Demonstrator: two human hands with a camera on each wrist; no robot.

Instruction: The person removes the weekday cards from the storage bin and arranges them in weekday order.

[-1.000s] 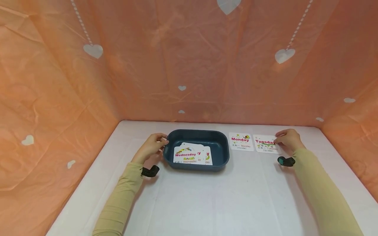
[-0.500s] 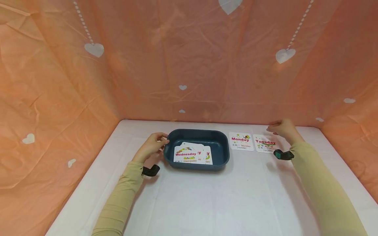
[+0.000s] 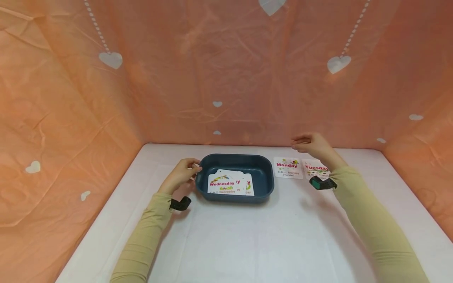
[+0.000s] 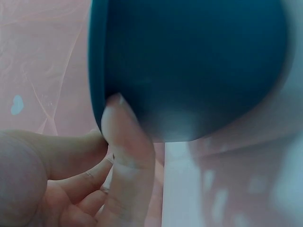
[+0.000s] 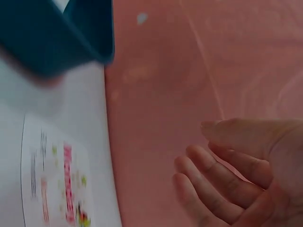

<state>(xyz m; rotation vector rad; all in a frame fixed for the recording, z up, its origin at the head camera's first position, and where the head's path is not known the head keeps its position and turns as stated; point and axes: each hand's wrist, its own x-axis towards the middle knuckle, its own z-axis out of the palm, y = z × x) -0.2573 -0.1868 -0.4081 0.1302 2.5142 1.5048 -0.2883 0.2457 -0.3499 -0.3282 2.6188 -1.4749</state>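
Note:
A dark blue plastic basin (image 3: 261, 179) stands on the white-covered table. My left hand (image 3: 182, 173) pinches its left end; in the left wrist view a fingertip (image 4: 120, 123) lies against the outer wall, the thumb at the rim. Several white word cards overlap inside the basin, with a Wednesday card (image 3: 221, 184) on top. Right of the basin, a Monday card (image 3: 288, 168) and a Tuesday card (image 3: 312, 168) lie side by side, face up. My right hand (image 3: 315, 146) hovers above and behind them, holding nothing, its fingers loosely bent. Its wrist partly covers the Tuesday card.
Orange cloth (image 3: 191, 98) printed with white hearts rises behind the table and along both sides. A white cloth (image 3: 247, 239) covers the tabletop. Each wrist carries a small black camera, such as the left one (image 3: 180, 203).
My right hand has let go of the Tuesday card, risen, and moved left towards the basin. The left hand stays at the basin's rim, and the cards lie as before.

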